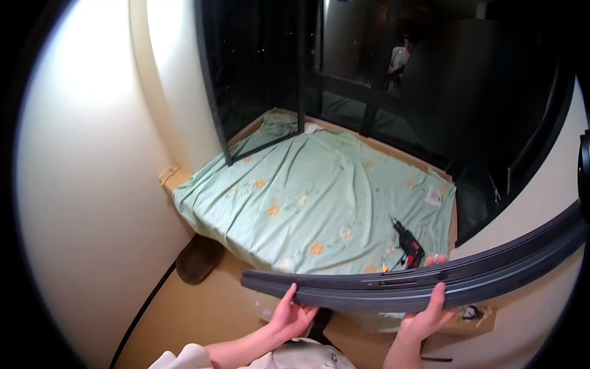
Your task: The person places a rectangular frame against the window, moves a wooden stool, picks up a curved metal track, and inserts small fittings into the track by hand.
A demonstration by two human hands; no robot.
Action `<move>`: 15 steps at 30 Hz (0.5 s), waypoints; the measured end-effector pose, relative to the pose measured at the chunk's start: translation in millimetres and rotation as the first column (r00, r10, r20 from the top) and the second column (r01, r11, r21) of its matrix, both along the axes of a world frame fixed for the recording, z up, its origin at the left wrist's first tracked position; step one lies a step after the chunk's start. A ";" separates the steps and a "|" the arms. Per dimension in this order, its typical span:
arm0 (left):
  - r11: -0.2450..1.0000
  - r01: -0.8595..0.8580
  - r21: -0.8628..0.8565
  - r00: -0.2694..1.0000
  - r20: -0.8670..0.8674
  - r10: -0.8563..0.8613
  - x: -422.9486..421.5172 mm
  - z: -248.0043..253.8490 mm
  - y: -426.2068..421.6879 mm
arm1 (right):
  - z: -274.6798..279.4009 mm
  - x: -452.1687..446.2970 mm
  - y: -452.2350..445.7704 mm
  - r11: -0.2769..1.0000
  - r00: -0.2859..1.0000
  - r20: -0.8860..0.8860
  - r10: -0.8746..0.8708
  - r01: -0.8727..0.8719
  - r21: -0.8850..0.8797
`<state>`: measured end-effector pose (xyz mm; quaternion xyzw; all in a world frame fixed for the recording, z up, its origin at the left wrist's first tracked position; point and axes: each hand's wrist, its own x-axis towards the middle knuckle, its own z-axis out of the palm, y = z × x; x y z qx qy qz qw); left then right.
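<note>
A long dark grey window-frame profile (362, 294) stretches from the middle of the view to the right edge, curved by the wide lens. Under its left part is my left hand (294, 315), with the thumb up against the near face and the fingers below. My right hand (429, 317) grips the profile farther right; its thumb lies across the near side and fingertips show over the far edge. A slot is visible in the profile between the hands. Just beyond my right hand, a black and red power drill (407, 243) lies on a green flowered cloth (332, 197).
The cloth covers a window ledge. At the left a black-framed window sash (264, 80) stands swung inward over it. A dark brown slipper (198, 258) and a black cable (144, 307) lie on the floor. Beneath the profile at right is a cardboard box (487, 323) with small items.
</note>
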<state>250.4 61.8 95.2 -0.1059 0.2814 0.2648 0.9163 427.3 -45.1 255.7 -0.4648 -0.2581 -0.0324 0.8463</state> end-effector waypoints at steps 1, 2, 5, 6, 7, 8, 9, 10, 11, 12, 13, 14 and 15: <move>1.000 0.004 0.027 1.000 -0.024 -0.004 12.9 7.8 6.6 | 3.0 16.1 6.1 0.999 0.999 -0.012 0.033 -0.033 0.002; 0.998 0.010 0.055 0.999 -0.047 -0.008 24.8 10.1 14.1 | 3.3 32.5 12.4 0.998 0.998 -0.022 0.065 -0.065 0.004; 0.955 0.232 0.186 0.972 -0.066 -0.224 46.4 0.6 38.3 | 2.0 79.5 34.9 0.998 0.998 0.047 0.049 -0.051 0.048; 0.889 0.376 0.263 0.924 -0.039 -0.379 53.7 3.9 47.7 | 4.3 88.5 45.0 0.997 0.996 0.078 0.038 -0.043 0.062; 0.825 0.485 0.290 0.872 -0.228 -0.432 60.4 8.4 51.2 | 8.8 94.5 53.8 0.997 0.998 0.061 0.030 -0.035 0.070; 0.826 0.482 0.291 0.874 -0.230 -0.429 63.1 8.3 59.0 | 8.0 102.2 59.8 0.997 0.998 0.060 0.034 -0.038 0.072; 0.653 0.625 0.429 0.778 -0.418 -0.470 61.5 6.9 68.2 | 6.4 109.3 65.4 0.998 0.998 0.063 0.030 -0.033 0.047; 0.430 0.748 0.505 0.663 -0.600 -0.448 63.0 6.6 79.2 | 5.8 115.3 74.1 0.999 0.997 0.067 0.025 -0.027 0.024; 0.283 0.732 0.620 0.680 -0.687 -0.256 67.8 15.7 83.6 | 9.9 118.5 81.5 0.999 0.997 0.070 0.023 -0.025 0.028; 0.168 0.740 0.652 0.669 -0.740 -0.072 72.3 19.0 93.9 | 18.4 119.1 86.3 0.998 0.998 0.016 0.059 -0.059 -0.013; -0.041 0.750 0.660 0.654 -0.731 0.195 77.2 25.4 105.7 | 26.1 117.7 92.0 0.994 0.995 -0.039 0.093 -0.095 -0.054; -0.241 0.764 0.599 0.636 -0.632 0.444 86.1 43.2 120.3 | 32.4 117.9 100.6 0.994 0.995 -0.035 0.088 -0.090 -0.055; -0.387 0.740 0.550 0.664 -0.510 0.547 96.4 55.7 138.4 | 39.1 118.6 111.3 0.996 0.998 -0.010 0.065 -0.065 -0.060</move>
